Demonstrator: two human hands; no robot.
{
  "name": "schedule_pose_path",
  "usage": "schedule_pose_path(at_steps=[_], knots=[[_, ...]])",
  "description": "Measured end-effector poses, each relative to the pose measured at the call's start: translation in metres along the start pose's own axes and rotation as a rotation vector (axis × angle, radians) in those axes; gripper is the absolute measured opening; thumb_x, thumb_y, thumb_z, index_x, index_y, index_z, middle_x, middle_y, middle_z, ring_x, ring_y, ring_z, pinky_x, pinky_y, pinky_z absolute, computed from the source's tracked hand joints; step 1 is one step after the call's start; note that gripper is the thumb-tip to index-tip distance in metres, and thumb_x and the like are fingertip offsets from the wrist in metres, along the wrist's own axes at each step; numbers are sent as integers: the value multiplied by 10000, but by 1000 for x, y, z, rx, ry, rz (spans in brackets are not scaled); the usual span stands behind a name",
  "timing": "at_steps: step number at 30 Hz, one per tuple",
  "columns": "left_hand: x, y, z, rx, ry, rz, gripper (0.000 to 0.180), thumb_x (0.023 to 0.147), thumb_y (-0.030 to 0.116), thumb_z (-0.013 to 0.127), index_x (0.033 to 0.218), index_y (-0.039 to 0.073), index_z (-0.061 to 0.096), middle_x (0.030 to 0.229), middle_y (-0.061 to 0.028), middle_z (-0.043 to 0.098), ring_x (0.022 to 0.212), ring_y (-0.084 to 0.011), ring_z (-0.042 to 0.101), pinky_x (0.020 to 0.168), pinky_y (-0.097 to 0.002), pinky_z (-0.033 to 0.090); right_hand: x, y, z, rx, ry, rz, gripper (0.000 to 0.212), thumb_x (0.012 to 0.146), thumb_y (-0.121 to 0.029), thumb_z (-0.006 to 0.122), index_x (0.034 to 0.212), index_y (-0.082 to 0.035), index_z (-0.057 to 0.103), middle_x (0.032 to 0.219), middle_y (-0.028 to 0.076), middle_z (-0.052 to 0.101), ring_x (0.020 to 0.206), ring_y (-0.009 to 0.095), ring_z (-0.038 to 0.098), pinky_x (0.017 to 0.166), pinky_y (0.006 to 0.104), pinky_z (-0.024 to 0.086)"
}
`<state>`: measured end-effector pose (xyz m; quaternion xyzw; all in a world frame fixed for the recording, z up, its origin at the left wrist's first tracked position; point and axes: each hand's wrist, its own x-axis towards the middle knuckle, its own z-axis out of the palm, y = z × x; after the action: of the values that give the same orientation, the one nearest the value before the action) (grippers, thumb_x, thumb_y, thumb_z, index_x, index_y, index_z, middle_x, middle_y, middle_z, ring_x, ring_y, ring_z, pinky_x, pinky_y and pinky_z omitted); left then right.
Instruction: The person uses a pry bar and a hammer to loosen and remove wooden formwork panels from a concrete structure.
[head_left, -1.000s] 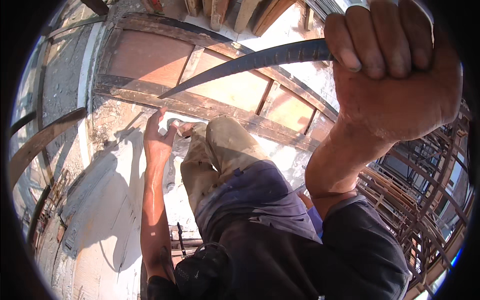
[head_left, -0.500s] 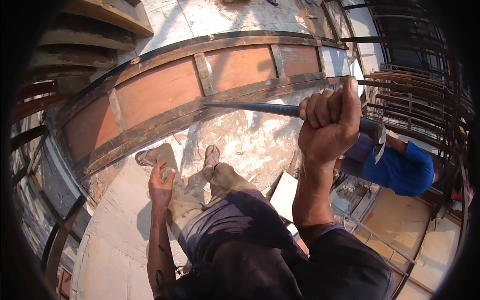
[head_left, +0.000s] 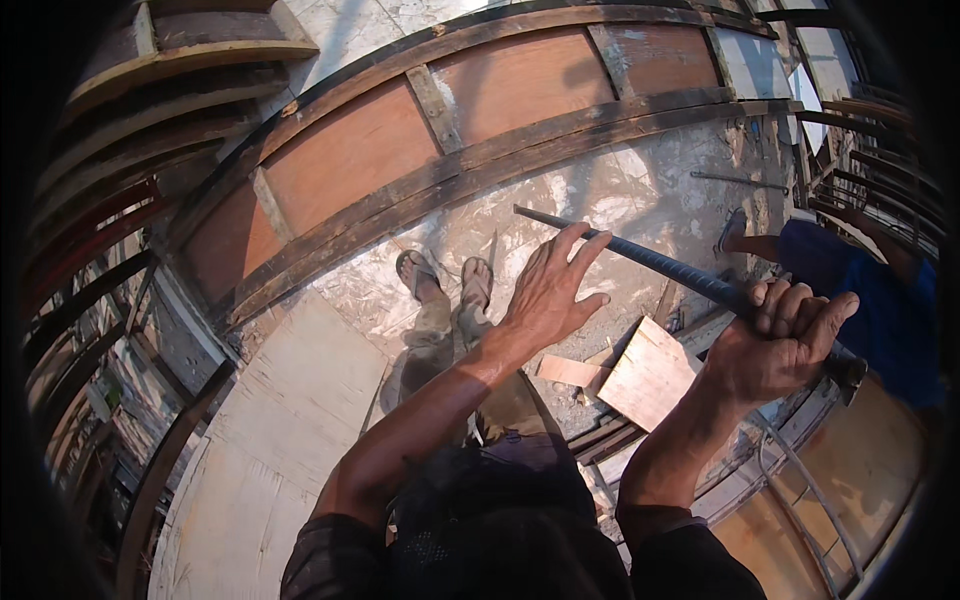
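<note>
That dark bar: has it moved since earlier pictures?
Yes: relative to the wooden frame, the bar appears lower and farther right; its tip no longer overlaps that frame.

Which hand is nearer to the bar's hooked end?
Right. The right hand is closed around the dark bar beside its hooked end; the open left hand is nearer the tapered tip.

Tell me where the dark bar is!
In the head view, the dark bar slants right of centre; the right hand grips it near its bent end, and its thin tip shows just above the left hand.

Building site; framed panel [head_left: 500, 95], wood scraps [head_left: 650, 378]
</note>
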<state>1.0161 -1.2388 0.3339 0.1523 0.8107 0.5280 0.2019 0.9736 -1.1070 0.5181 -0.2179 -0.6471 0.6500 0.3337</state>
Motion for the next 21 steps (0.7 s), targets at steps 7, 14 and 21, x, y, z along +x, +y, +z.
schedule_pose_path(at_steps=[7, 14, 21], knots=[[72, -6, 35, -103, 124, 54, 354, 848, 332, 758, 965, 24, 627, 1001, -191, 627, 988, -369, 585, 792, -466, 453, -2, 27, 1, 75, 144, 114, 414, 1034, -437, 531, 735, -166, 438, 598, -47, 307, 529, 78, 337, 658, 290, 441], [109, -27, 19, -186, 27, 55, 663, 875, 537, 681, 508, 1, 551, 511, -214, 511, 505, -402, 499, 552, -493, 411, 1, 38, 21, 109, 78, 147, 342, 1039, -425, 521, 842, -145, 515, 639, -47, 347, 568, 79, 386, 738, 323, 474], [120, -47, 14, -98, -112, 9, 650, 885, 527, 661, 529, -6, 555, 553, -215, 529, 543, -398, 501, 588, -497, 419, -18, 50, 37, 56, 145, 183, 317, 1059, -421, 475, 938, -130, 515, 659, -45, 336, 606, 81, 396, 853, 336, 456]])
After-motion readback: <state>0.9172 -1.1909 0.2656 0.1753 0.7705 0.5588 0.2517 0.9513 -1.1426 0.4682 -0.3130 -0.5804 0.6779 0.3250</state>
